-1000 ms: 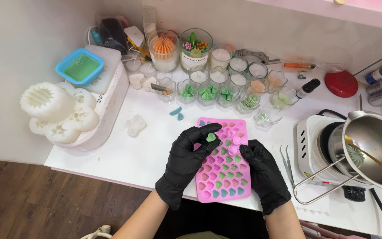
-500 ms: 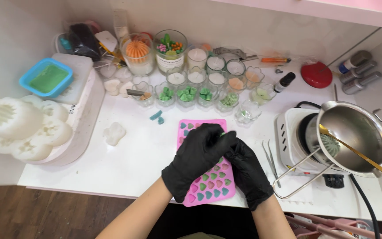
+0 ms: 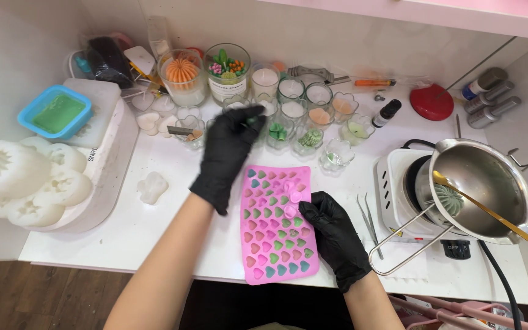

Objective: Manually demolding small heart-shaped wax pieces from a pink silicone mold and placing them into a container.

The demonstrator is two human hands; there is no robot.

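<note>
Counting two hands point(image 3: 227, 153) point(image 3: 334, 235), one mould point(image 3: 276, 223)

A white worktop point(image 3: 172, 235) runs along a plain white wall point(image 3: 362, 43), its surface evenly lit with soft shadows. A pink shelf edge point(image 3: 459, 12) crosses the top right of the view, and a second white wall point(image 3: 7, 55) closes the left side. Below the front edge, dark wood-plank floor point(image 3: 38, 296) shows at lower left.

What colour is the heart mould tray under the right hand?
Pink, seen in the head view: the heart mould tray lies on the table with the right hand at its edge.
</note>
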